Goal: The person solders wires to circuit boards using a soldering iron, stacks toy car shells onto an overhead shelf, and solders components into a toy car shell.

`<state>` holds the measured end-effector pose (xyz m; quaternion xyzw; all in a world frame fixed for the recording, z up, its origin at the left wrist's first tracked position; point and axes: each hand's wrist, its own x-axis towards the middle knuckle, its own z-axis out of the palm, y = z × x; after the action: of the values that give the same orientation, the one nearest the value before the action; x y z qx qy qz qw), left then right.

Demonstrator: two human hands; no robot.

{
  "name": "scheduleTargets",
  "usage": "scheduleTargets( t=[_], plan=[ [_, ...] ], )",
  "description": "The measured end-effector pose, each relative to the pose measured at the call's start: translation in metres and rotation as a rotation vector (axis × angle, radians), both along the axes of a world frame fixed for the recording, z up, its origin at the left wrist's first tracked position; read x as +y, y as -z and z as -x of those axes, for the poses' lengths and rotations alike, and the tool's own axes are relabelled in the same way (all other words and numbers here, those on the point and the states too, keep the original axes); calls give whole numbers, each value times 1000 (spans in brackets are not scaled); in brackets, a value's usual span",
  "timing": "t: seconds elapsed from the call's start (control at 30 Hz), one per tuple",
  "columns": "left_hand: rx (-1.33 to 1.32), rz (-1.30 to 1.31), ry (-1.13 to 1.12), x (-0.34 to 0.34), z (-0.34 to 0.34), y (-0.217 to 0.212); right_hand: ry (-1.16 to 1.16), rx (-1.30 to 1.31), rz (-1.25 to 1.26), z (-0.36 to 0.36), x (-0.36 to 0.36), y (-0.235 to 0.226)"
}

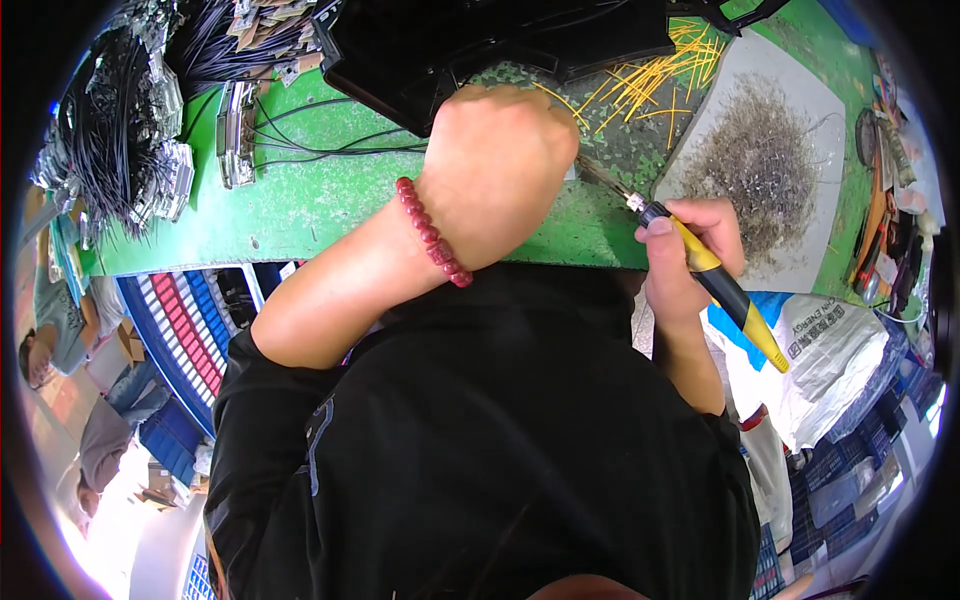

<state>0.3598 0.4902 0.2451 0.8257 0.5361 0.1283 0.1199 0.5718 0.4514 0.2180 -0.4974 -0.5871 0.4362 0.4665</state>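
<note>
In my right hand [690,250] is a yellow-and-black soldering iron [715,272], gripped near its front with thumb and fingers. Its metal tip slants up and left, ending close beside my left hand [500,160]. That hand is curled closed over the green bench, back of the hand up, with a red bead bracelet at the wrist. Its fingertips and whatever they hold are hidden. Thin black wires [340,150] run from a silver metal part [237,135] at left to beneath my left hand. Beyond it lies a large black plastic housing [480,45].
Thin yellow tubes or wires [650,85] lie scattered behind the iron. A grey board [832,110] with dark debris is at right, hand tools [880,220] farther right. Bundles of black-wired metal parts [115,130] pile up at left. A white bag [830,345] sits below the bench edge.
</note>
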Motion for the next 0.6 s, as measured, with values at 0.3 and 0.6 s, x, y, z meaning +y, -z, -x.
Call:
scheduleTargets(
  t=[0.3,0.6],
  plan=[
    [-30,15,-37,-3,1,2,2,40,-1,2,0,1],
    [-12,26,-34,-2,1,2,-28,-9,9,3,2,-1]
  ],
)
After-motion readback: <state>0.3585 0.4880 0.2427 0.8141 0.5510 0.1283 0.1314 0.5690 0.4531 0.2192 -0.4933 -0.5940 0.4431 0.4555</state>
